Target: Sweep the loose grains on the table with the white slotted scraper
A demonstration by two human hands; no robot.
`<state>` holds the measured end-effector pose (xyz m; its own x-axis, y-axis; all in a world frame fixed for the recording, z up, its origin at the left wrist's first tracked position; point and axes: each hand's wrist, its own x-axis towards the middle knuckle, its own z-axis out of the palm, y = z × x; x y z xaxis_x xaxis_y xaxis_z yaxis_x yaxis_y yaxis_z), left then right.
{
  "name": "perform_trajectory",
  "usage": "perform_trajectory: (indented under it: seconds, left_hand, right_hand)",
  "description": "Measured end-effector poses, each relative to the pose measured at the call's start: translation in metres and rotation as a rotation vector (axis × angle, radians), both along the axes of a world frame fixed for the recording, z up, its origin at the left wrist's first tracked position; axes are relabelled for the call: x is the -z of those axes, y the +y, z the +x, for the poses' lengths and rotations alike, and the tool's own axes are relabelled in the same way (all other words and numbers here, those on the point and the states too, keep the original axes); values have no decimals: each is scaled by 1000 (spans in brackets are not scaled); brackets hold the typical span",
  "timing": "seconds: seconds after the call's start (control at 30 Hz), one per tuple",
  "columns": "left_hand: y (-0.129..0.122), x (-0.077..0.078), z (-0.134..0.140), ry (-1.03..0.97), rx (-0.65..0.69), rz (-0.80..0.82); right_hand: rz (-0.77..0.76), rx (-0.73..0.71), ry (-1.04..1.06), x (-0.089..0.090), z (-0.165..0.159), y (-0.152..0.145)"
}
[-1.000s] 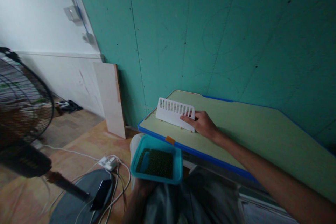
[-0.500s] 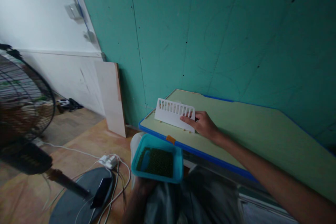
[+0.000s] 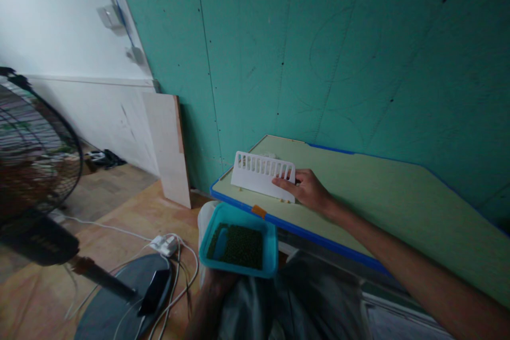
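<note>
My right hand grips one end of a white slotted plastic divider, thumb on the near face. The divider stands tilted on its long edge on the pale green tabletop. Several small yellowish bits lie along its lower edge, and a whitish pile shows partly behind it. Below the table's front edge, my left hand supports a teal plastic container from underneath, its fingers mostly hidden. Small green beans cover much of the container's floor.
An orange clip-like piece sits on the table's blue edging. To the left stands a fan on a round base, with loose white cables and a power strip beside it. A white board leans against the green wall.
The divider has shifted slightly left and toward me, with my right hand still on it. The container and my left hand stay put.
</note>
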<state>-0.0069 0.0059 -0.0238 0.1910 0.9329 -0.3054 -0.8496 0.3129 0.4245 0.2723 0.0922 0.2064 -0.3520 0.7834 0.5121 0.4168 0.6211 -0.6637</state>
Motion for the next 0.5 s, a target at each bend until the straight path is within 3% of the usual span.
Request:
perform_trajectory:
  seconds: [0.17, 0.5]
  left_hand:
    - [-2, 0, 1, -12, -50, -89]
    - [-3, -1, 1, 51, -34, -99]
  right_hand:
    - [-14, -5, 21, -2, -1, -3]
    - [-37, -34, 5, -1, -1, -4]
